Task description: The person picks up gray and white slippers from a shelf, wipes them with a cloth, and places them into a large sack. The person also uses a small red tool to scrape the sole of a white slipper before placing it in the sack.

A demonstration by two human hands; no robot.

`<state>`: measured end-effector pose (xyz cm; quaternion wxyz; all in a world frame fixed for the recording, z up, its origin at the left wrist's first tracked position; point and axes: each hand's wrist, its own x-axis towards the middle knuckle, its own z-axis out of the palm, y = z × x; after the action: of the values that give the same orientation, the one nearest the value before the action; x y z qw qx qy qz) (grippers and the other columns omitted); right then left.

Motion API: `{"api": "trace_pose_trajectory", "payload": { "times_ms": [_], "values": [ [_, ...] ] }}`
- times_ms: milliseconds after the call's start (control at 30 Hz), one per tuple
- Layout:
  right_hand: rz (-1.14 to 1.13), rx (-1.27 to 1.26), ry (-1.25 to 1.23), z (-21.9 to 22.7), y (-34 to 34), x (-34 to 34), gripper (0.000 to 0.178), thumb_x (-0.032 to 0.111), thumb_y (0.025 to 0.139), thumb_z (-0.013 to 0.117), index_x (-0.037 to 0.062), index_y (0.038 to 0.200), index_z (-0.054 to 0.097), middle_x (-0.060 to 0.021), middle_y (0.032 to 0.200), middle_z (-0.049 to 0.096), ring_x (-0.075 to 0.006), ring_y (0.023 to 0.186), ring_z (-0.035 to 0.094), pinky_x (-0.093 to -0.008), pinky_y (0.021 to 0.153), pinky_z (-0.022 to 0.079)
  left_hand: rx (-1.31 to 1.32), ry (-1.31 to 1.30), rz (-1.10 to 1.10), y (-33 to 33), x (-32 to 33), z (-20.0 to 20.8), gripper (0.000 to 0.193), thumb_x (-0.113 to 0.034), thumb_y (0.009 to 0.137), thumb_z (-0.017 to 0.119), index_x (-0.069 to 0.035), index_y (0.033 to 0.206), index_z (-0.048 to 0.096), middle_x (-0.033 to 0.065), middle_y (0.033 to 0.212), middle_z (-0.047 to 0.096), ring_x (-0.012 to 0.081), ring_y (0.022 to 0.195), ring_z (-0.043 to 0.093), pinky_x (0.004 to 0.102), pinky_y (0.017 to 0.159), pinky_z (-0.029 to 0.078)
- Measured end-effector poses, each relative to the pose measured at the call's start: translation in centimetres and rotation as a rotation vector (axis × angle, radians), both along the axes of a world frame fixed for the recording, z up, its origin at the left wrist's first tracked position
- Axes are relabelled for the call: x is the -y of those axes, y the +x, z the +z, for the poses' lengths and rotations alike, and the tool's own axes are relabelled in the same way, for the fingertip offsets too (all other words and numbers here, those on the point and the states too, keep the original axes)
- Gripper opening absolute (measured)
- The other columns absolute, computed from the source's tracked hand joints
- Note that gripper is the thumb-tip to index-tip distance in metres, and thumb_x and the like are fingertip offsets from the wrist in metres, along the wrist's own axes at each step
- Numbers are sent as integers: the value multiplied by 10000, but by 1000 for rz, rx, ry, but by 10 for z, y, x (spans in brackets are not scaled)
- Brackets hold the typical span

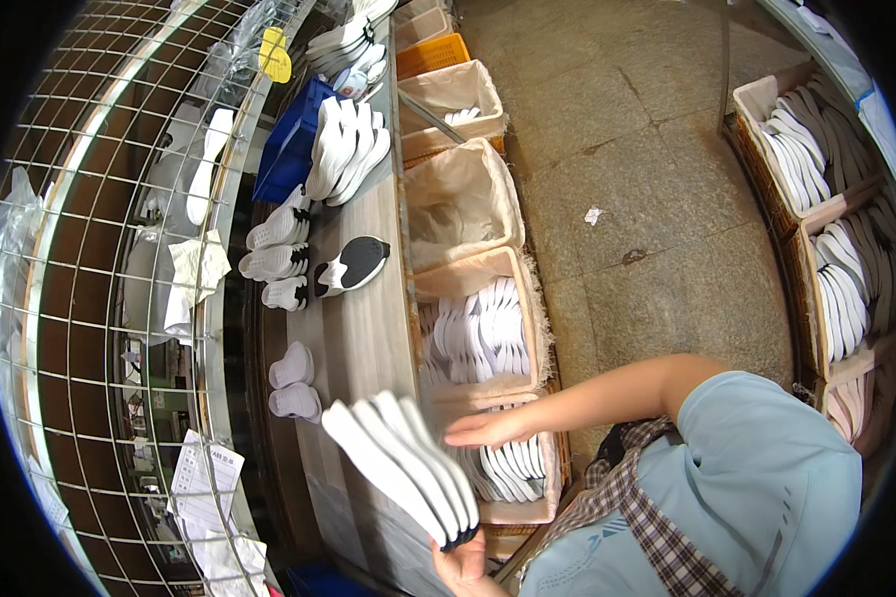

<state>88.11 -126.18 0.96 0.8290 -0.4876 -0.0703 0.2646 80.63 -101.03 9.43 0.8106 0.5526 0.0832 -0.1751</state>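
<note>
My left hand (460, 563), at the bottom, grips several white shoe soles (403, 466) by their black-tipped ends. The soles stand in a fanned stack, tilted over the near part of the bench, slightly blurred. My right hand (490, 428) reaches across beside the stack with its fingers stretched out and nothing in them. I cannot tell whether its fingertips touch the soles. Under and beside that hand is a cloth-lined basket (528, 519) with white soles standing in rows. One black-and-white sole (353, 267) lies on the bench farther off.
The wooden bench (353, 348) carries sole stacks (346, 154), small white pieces (294, 383) and a blue bin (294, 139). A wire mesh (100, 298) runs along its left. Lined baskets (465, 199) line its right edge. More filled baskets (796, 149) stand across the floor.
</note>
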Motion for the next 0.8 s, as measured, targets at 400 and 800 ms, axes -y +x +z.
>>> {"api": "trace_pose_trajectory", "payload": {
  "times_ms": [400, 800],
  "values": [
    [-661, 45, 636, 58, -96, 127, 841, 241, 823, 553, 115, 1429, -16, -166, 1400, 263, -266, 1275, 325, -373, 1035, 341, 312, 129, -695, 1, 198, 26, 735, -203, 799, 625, -59, 1389, 211, 165, 1250, 467, 283, 1113, 515, 389, 909, 459],
    [-651, -683, 436, 71, -161, 200, 653, 578, 861, 389, 75, 1276, 432, -214, 1287, 425, -394, 1189, 387, -616, 935, 312, -150, -394, -942, 22, 334, -32, 363, -290, 960, 364, -28, 1191, 465, 120, 1112, 565, 216, 961, 601, 325, 776, 526]
  ]
}}
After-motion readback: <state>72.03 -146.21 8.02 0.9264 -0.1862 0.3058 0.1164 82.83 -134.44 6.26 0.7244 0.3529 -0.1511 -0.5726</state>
